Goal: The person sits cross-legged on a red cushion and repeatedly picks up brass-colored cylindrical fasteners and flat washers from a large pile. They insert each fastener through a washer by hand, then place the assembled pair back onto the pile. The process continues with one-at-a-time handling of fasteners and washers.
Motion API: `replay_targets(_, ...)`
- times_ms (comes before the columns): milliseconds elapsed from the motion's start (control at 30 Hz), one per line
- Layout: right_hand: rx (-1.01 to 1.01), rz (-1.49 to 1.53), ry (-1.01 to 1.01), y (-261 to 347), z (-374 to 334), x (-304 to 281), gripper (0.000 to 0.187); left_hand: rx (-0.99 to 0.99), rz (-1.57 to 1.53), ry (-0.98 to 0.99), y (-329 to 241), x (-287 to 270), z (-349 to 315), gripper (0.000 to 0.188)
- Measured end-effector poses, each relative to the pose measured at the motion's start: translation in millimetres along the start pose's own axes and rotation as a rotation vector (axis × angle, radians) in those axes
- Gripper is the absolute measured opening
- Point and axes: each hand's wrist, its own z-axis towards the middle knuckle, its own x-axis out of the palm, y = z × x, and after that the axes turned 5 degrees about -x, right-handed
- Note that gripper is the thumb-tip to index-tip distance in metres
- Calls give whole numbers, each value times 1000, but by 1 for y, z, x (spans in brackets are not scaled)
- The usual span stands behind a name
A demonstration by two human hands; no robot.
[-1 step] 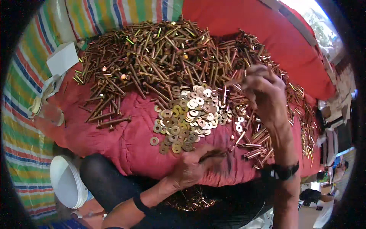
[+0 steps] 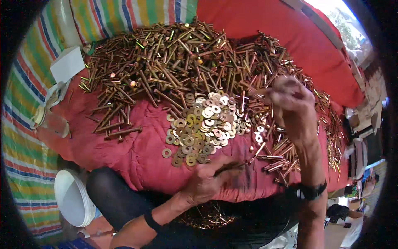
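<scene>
My left hand (image 2: 207, 178) is at the near edge of a red quilted cloth (image 2: 145, 162), fingers curled together; what they grip is dark and blurred. Just past its fingertips lie loose copper-coloured bolts (image 2: 278, 161). Raised over the right side of the bolts is my right hand (image 2: 293, 101), its bent fingers smeared by motion, so its hold does not show. Left of it, a pile of flat round washers (image 2: 209, 124), brassy and silvery, lies mid-cloth. Behind the washers spreads a large heap of long bolts (image 2: 166, 62).
More small metal pieces (image 2: 207, 218) lie low between my legs. A white bucket (image 2: 68, 195) stands at the left. A white box (image 2: 67, 64) and a clear jar (image 2: 56, 124) rest by the striped sheet (image 2: 25, 137). Red padding (image 2: 265, 20) rises behind the heap.
My right hand has shifted slightly to the right and nearer to me. My left hand stays in nearly the same place.
</scene>
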Motion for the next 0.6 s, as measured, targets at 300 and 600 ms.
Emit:
replay_targets(300,329,-151,-125,-1,-131,-8,19,-64,-318,128,-3,-4,-6,14)
replay_targets(600,-172,-616,85,-8,-152,1,25,-3,-295,71,-2,1,-3,14)
